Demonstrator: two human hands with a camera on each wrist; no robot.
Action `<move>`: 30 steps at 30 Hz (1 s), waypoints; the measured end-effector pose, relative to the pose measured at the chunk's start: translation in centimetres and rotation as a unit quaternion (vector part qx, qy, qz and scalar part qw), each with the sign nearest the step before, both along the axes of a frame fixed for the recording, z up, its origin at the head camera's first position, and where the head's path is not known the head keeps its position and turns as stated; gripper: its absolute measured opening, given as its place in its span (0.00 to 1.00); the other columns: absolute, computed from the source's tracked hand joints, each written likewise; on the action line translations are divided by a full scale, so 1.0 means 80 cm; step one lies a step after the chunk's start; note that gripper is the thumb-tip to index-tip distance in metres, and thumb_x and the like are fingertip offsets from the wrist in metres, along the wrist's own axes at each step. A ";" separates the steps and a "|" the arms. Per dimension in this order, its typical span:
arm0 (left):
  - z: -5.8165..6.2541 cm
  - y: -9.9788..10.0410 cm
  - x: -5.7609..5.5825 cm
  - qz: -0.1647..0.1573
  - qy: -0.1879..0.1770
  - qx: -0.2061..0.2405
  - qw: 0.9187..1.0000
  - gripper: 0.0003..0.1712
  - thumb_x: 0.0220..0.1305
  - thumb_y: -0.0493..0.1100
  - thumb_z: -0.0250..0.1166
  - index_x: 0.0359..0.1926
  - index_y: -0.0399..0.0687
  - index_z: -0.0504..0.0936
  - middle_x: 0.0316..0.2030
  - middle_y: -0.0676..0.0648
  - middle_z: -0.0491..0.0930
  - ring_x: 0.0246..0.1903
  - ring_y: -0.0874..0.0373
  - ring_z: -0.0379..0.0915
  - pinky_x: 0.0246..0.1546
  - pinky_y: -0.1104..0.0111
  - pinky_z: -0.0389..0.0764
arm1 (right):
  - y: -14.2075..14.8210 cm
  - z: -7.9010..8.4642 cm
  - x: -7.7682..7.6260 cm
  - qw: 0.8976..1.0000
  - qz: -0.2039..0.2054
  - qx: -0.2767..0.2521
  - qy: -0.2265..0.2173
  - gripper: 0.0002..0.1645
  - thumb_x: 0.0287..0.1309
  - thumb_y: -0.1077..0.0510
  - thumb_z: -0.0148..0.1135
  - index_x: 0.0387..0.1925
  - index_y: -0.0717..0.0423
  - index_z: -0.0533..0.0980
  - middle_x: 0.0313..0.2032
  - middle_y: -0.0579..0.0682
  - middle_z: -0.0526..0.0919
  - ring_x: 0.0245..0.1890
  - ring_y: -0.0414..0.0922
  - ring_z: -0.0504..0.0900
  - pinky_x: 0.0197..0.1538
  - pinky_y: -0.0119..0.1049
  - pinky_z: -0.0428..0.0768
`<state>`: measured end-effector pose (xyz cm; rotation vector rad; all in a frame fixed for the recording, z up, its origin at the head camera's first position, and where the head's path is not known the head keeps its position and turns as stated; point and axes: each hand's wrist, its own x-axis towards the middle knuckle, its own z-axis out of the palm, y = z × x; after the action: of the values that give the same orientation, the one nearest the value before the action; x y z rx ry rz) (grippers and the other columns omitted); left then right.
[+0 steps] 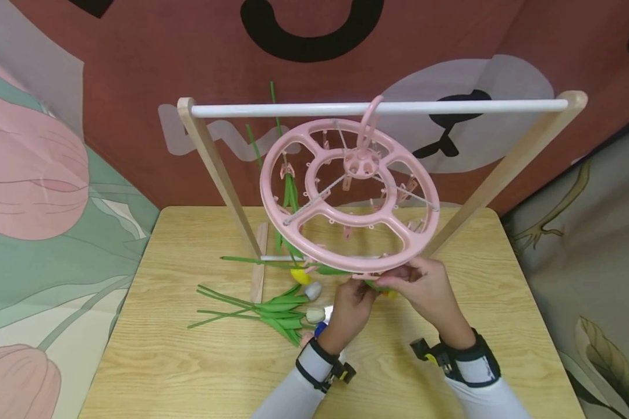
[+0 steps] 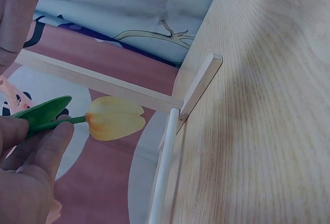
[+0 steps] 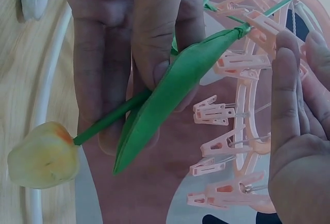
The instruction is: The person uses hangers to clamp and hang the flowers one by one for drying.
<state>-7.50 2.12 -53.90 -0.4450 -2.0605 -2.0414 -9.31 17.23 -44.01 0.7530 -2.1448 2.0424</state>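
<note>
Under the near rim of the round pink plastic clip hanger, the left hand has its fingers pinched on the green stem of a yellow artificial tulip, its bloom hanging low. The right hand holds its fingers curled around a pink clip at the stem's tip. Judging by this, the clipping is underway; one tulip already hangs at the far side, while several white tulips lie on the wooden tabletop, left to hang.
</note>
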 end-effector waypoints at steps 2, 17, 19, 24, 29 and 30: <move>0.000 -0.001 -0.001 0.004 0.004 -0.004 1.000 0.20 0.69 0.26 0.60 0.60 0.37 0.81 0.48 0.37 0.87 0.38 0.50 0.86 0.39 0.68 0.90 | 0.000 0.000 0.000 1.000 0.002 0.001 0.003 0.21 0.55 0.66 0.75 0.49 0.71 0.81 0.38 0.44 0.90 0.37 0.37 0.90 0.35 0.28 0.88; 0.001 -0.013 0.001 -0.003 -0.060 -0.003 0.998 0.18 0.69 0.30 0.64 0.59 0.36 0.82 0.52 0.37 0.86 0.51 0.45 0.86 0.53 0.67 0.87 | -0.003 -0.007 -0.002 0.995 -0.057 0.068 0.038 0.24 0.48 0.81 0.70 0.49 0.68 0.80 0.39 0.37 0.83 0.34 0.35 0.79 0.37 0.24 0.83; 0.004 -0.017 0.002 -0.005 -0.060 -0.021 0.998 0.18 0.69 0.31 0.65 0.59 0.36 0.82 0.53 0.37 0.86 0.53 0.45 0.86 0.54 0.66 0.87 | -0.002 -0.007 0.001 0.998 -0.048 0.044 0.019 0.25 0.51 0.81 0.68 0.51 0.65 0.80 0.42 0.37 0.85 0.37 0.34 0.82 0.40 0.24 0.85; 0.009 -0.026 0.007 0.007 -0.042 -0.094 0.995 0.19 0.68 0.34 0.67 0.59 0.42 0.83 0.56 0.41 0.86 0.56 0.48 0.84 0.57 0.60 0.86 | 0.001 -0.009 0.007 0.999 -0.004 -0.034 -0.024 0.27 0.58 0.82 0.62 0.57 0.61 0.79 0.44 0.42 0.88 0.39 0.36 0.87 0.42 0.28 0.89; 0.009 -0.034 0.011 0.024 -0.019 -0.143 0.989 0.17 0.67 0.35 0.68 0.56 0.40 0.84 0.52 0.41 0.87 0.54 0.50 0.85 0.55 0.61 0.87 | 0.005 -0.011 0.009 0.994 0.050 -0.093 -0.024 0.26 0.62 0.83 0.55 0.62 0.80 0.67 0.49 0.50 0.89 0.42 0.42 0.90 0.45 0.35 0.90; 0.009 -0.036 0.012 0.024 -0.015 -0.149 0.988 0.16 0.67 0.35 0.68 0.56 0.39 0.85 0.51 0.41 0.88 0.53 0.50 0.85 0.55 0.62 0.87 | 0.005 -0.012 0.010 0.993 0.058 -0.100 -0.022 0.27 0.62 0.83 0.54 0.63 0.82 0.65 0.50 0.52 0.89 0.43 0.43 0.90 0.45 0.35 0.90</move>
<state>-6.52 -0.77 -53.22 -0.4098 -2.3803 -1.7266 -8.54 17.64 -44.97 0.8285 -1.9195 2.3107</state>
